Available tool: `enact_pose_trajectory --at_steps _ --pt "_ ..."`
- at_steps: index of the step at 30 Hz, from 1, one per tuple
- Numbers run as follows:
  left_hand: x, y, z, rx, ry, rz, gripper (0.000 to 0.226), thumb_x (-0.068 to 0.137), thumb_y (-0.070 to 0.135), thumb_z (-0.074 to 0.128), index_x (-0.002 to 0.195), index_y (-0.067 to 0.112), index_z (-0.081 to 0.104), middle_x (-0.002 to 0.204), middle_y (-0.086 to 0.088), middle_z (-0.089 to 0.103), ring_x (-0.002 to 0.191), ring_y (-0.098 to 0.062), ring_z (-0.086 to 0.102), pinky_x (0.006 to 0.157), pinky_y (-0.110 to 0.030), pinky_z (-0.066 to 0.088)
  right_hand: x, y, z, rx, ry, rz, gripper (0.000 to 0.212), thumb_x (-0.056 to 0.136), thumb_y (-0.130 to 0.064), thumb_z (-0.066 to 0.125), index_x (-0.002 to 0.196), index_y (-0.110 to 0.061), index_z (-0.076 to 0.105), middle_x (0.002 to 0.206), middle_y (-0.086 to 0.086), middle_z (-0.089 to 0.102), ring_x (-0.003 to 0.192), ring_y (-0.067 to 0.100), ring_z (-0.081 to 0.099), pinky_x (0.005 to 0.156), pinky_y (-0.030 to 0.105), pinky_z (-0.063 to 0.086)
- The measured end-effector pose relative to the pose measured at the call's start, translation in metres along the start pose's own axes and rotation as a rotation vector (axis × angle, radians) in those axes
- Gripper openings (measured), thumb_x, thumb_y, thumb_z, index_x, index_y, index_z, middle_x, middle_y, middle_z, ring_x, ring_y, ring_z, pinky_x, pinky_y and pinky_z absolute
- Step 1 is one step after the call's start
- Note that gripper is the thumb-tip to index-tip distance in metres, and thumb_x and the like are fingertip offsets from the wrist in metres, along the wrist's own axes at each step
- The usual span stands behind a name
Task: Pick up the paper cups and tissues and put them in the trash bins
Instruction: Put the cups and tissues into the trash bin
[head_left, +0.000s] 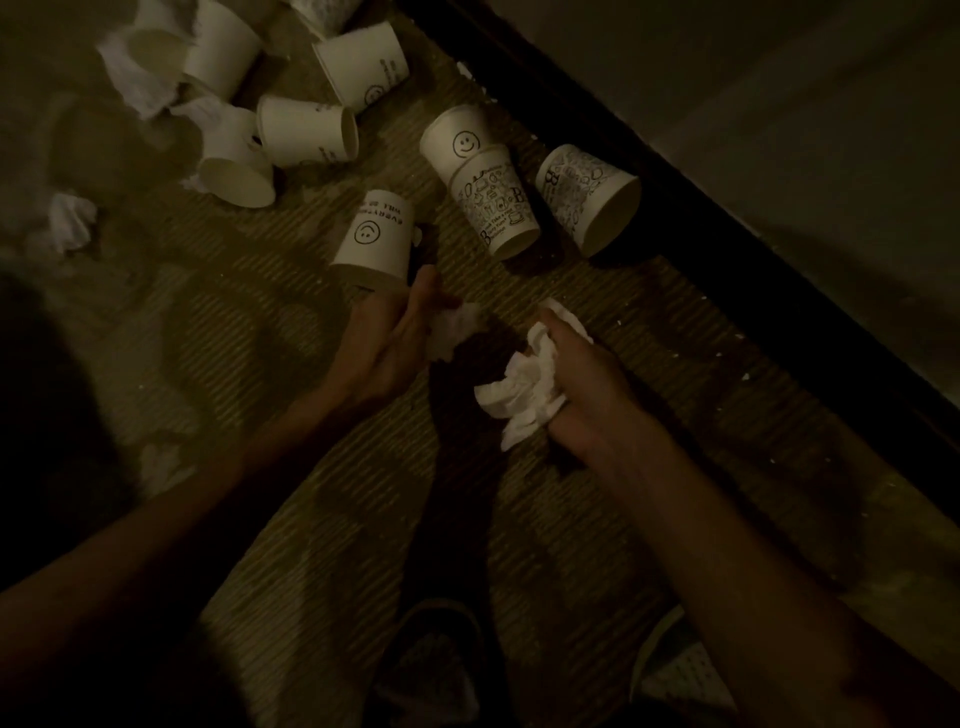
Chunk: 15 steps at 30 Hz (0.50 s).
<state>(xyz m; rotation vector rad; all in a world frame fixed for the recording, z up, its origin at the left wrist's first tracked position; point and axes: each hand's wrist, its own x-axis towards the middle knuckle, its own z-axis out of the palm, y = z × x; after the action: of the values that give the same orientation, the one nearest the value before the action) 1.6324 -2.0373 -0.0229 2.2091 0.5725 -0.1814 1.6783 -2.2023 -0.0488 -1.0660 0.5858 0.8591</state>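
My right hand (582, 384) is closed around a crumpled white tissue (524, 387) just above the woven mat. My left hand (395, 338) holds a smiley-face paper cup (375, 240) upside down by its rim, and a small crumpled tissue (451, 330) lies against its palm side. Two doodle-printed cups (496, 208) (592, 200) and another smiley cup (457, 143) lie tipped over beyond my hands. Several more white cups (306, 130) and tissues (137, 85) are piled at the top left. A loose tissue (70, 221) lies at the left.
A dark raised border (675, 197) runs diagonally along the mat's right side, with pale floor beyond it. My sandalled feet (431, 665) stand at the bottom. The scene is dim, and no trash bin is in view.
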Motion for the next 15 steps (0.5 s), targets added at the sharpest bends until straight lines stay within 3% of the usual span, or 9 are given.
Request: enact_pose_trajectory --at_steps 3,6,8,10,13,15 --pt "-0.015 0.021 0.007 -0.134 -0.052 0.062 0.050 0.095 0.057 0.021 0.088 0.041 0.068 0.089 0.026 0.064 0.086 0.014 0.061 0.073 -0.009 0.045 0.002 -0.002 0.003 0.023 0.007 -0.021 0.023 0.098 -0.040 0.052 0.082 -0.035 0.067 0.092 -0.001 0.070 0.080 0.013 0.069 0.059 0.027 0.054" --pt "-0.025 0.030 0.020 -0.117 -0.137 0.138 0.047 0.101 0.053 0.022 0.093 0.040 0.067 0.092 0.021 0.067 0.090 0.009 0.064 0.078 -0.010 0.048 0.001 -0.005 0.011 0.174 -0.074 -0.004 0.010 0.100 -0.036 0.048 0.101 -0.039 0.057 0.118 0.003 0.061 0.114 0.022 0.060 0.073 0.033 0.057" --pt "-0.028 0.032 0.026 -0.089 -0.131 0.229 0.045 0.100 0.045 0.022 0.100 0.034 0.066 0.093 0.022 0.064 0.091 0.013 0.060 0.080 -0.005 0.042 0.003 -0.006 0.013 0.227 -0.100 -0.010 0.014 0.101 -0.034 0.047 0.112 -0.037 0.055 0.135 0.007 0.052 0.124 0.024 0.054 0.072 0.030 0.058" --pt "-0.026 0.031 0.028 0.025 -0.117 0.315 0.051 0.101 0.041 0.020 0.106 0.026 0.068 0.097 0.019 0.056 0.094 0.017 0.048 0.085 -0.005 0.029 0.004 -0.008 0.014 0.189 -0.100 -0.022 0.023 0.101 -0.034 0.047 0.122 -0.030 0.054 0.130 0.007 0.055 0.109 0.020 0.061 0.069 0.028 0.059" --pt "-0.016 0.032 0.022 0.278 -0.104 0.343 0.075 0.091 0.055 0.009 0.111 0.020 0.072 0.110 0.008 0.040 0.102 -0.006 0.032 0.094 -0.028 0.029 0.007 -0.011 0.011 0.053 -0.054 -0.016 0.013 0.098 -0.031 0.054 0.095 -0.022 0.063 0.101 0.003 0.065 0.090 0.017 0.066 0.088 0.040 0.053" --pt "-0.007 0.038 0.014 0.290 -0.102 0.381 0.071 0.091 0.056 0.013 0.100 0.023 0.075 0.108 0.010 0.040 0.103 -0.012 0.037 0.093 -0.034 0.034 0.008 -0.015 0.009 -0.054 -0.048 -0.044 0.012 0.097 -0.027 0.056 0.088 -0.021 0.061 0.090 0.002 0.065 0.081 0.017 0.064 0.079 0.036 0.053"
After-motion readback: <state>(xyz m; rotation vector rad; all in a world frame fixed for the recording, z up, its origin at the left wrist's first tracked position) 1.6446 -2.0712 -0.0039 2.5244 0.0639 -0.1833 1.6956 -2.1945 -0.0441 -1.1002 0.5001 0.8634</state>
